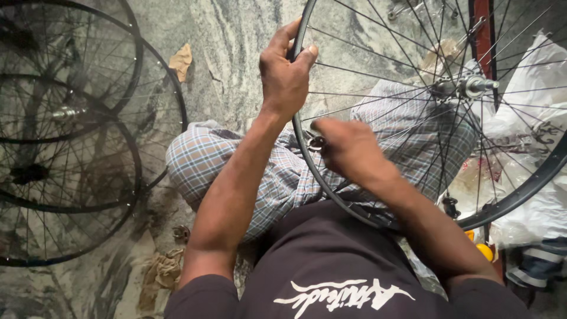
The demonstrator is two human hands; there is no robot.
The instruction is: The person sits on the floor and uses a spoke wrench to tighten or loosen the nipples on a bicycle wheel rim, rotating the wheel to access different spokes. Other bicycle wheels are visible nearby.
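Note:
A black bicycle wheel rim with thin silver spokes stands upright over my lap, its metal hub at the upper right. My left hand is closed around the rim's left edge, thumb on top. My right hand, blurred, presses a small metal tool against the inside of the rim lower down, where a spoke meets it. I sit on the floor with checked cloth over my knees.
Several more spoked wheels lie stacked on the grey stone floor at the left. White plastic bags sit at the right behind the wheel. Scraps of brown cloth lie by my left knee.

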